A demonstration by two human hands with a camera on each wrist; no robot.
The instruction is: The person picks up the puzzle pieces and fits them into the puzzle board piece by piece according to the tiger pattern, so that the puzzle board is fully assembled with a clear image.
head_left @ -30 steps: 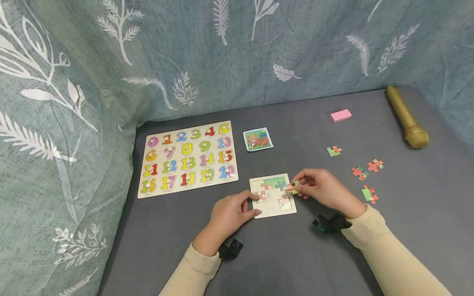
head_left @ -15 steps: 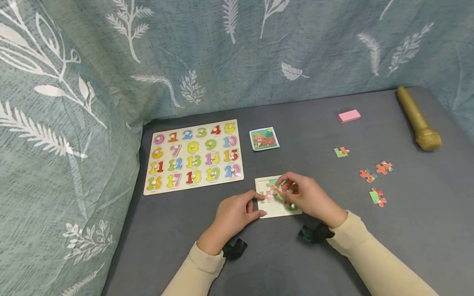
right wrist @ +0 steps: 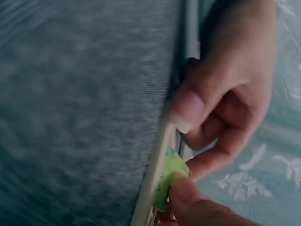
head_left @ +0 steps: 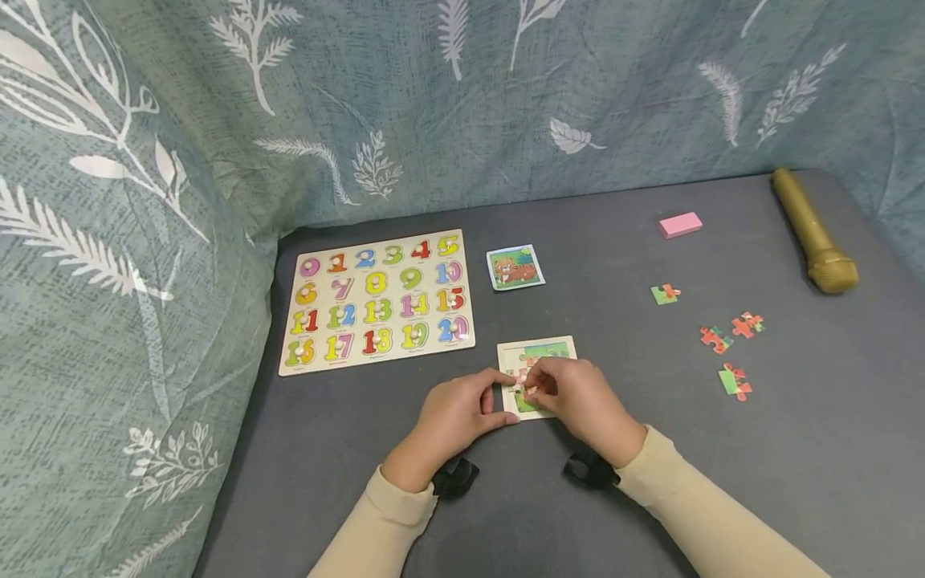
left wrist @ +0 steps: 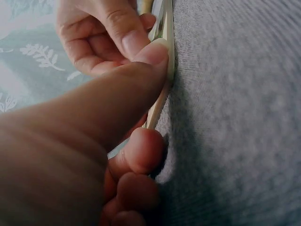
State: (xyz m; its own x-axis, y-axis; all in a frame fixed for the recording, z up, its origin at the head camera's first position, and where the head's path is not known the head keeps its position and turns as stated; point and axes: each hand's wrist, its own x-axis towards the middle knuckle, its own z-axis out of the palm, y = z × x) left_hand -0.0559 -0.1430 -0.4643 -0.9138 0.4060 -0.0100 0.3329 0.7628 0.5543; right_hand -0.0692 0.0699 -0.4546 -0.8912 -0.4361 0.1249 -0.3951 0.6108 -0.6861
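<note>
A small square jigsaw board (head_left: 538, 351) lies on the grey table in the head view, partly filled with pieces. My left hand (head_left: 462, 413) grips its left edge, thumb on top and fingers curled beside it; the left wrist view shows the thumb pressed on the board's rim (left wrist: 162, 61). My right hand (head_left: 571, 393) lies over the board's lower part and pinches a green jigsaw piece (right wrist: 170, 176) down against the board's near corner. Most of the board's lower half is hidden under that hand.
A number peg board (head_left: 376, 301) lies to the left, a small picture card (head_left: 515, 267) behind the jigsaw. Several loose jigsaw pieces (head_left: 723, 341) lie to the right, with a pink block (head_left: 679, 225) and an olive toy microphone (head_left: 812, 233) at the far right. Patterned cloth hangs behind.
My right hand has carried the piece from the board's right edge leftward and down to its lower left part. The left hand has stayed on the board's left edge.
</note>
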